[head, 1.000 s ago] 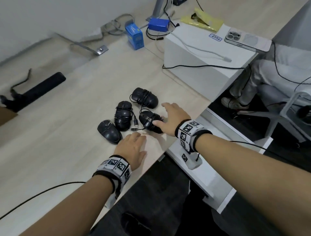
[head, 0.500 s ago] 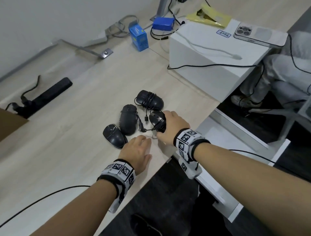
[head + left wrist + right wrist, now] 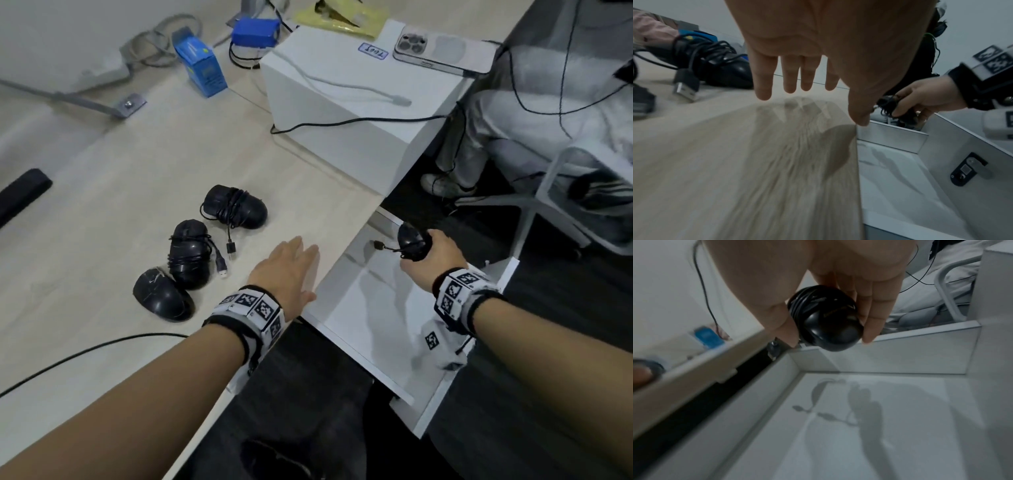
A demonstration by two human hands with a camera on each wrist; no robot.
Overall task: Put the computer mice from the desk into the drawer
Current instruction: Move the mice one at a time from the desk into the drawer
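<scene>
My right hand (image 3: 432, 255) grips a black mouse (image 3: 411, 241) with its cable wound round it, held above the far end of the open white drawer (image 3: 363, 308). The right wrist view shows thumb and fingers curled round that mouse (image 3: 828, 324) over the bare drawer floor (image 3: 879, 426). Three black mice stay on the wooden desk (image 3: 102, 205): a far one (image 3: 236, 210) and a middle one (image 3: 189, 253), both cable-wrapped, and a near one (image 3: 162, 298). My left hand (image 3: 291, 270) hovers flat and open over the desk edge, fingers (image 3: 764, 78) straight, holding nothing.
A white box (image 3: 342, 102) with a phone (image 3: 442, 53) and cables stands on the desk beyond the drawer. A blue carton (image 3: 200, 66) sits at the back. A seated person's legs (image 3: 513, 137) and a white chair (image 3: 582, 192) are to the right of the drawer.
My right hand lifted the mouse off the desk and carried it right, out over the open drawer. The left hand shifted slightly right along the desk edge.
</scene>
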